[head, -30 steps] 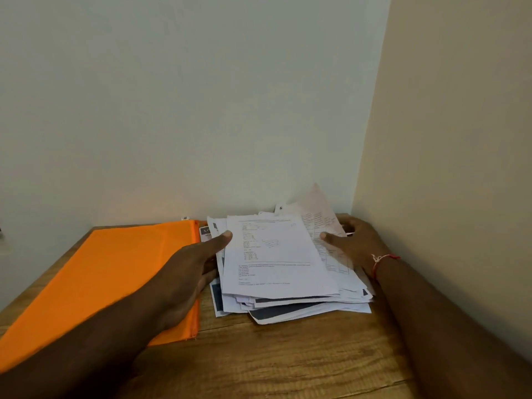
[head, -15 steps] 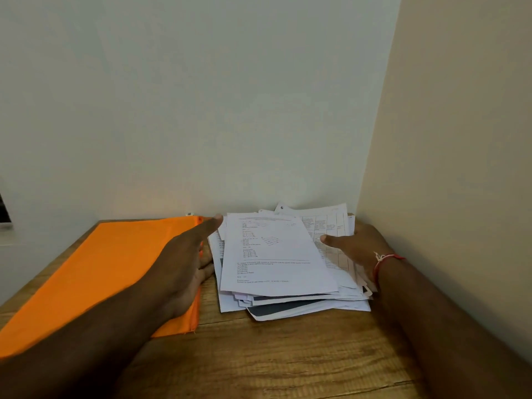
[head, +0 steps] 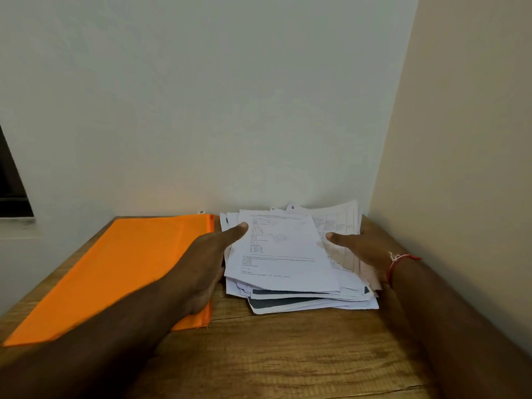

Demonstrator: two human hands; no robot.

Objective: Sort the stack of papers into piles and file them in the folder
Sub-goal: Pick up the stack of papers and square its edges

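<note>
Back wall (head: 230, 110) pale, blank; side wall (head: 460, 168) beige, at 3 o'clock; the two meet in a corner at 1 o'clock; dark window edge (head: 11, 191) at 9 o'clock.

Wooden table (head: 288, 355) fills the lower frame, grain visible.

Orange folder (head: 121, 269) lies flat on the table, at 9 o'clock from the papers; its right edge is just beside the stack; its far end reaches the back wall.

Stack of papers (head: 311, 298) sits on the table in the corner at 1 o'clock, near both walls; loose and uneven, sheets fanned out at the near edge, some with dark printed blocks; top sheet (head: 282, 254) white with printed text lines, slightly skewed; a sheet with a ruled table shows under it toward 3 o'clock.

Left hand (head: 201, 266) holds the stack at its 9 o'clock edge; thumb straight, lying on the top sheet; fingers hidden under or behind the edge, so how deep the hold goes cannot be told; heel of the hand over the folder's right edge; forearm comes in from 7 o'clock across the folder.

Right hand (head: 362, 249) holds the stack at its 3 o'clock edge; thumb pressed flat on the ruled sheet, pointing to 9 o'clock; fingers out of sight behind the papers; forearm comes in from 5 o'clock along the side wall.

Red thread bracelet (head: 398, 259) on the right wrist, knot ends sticking out.
</note>
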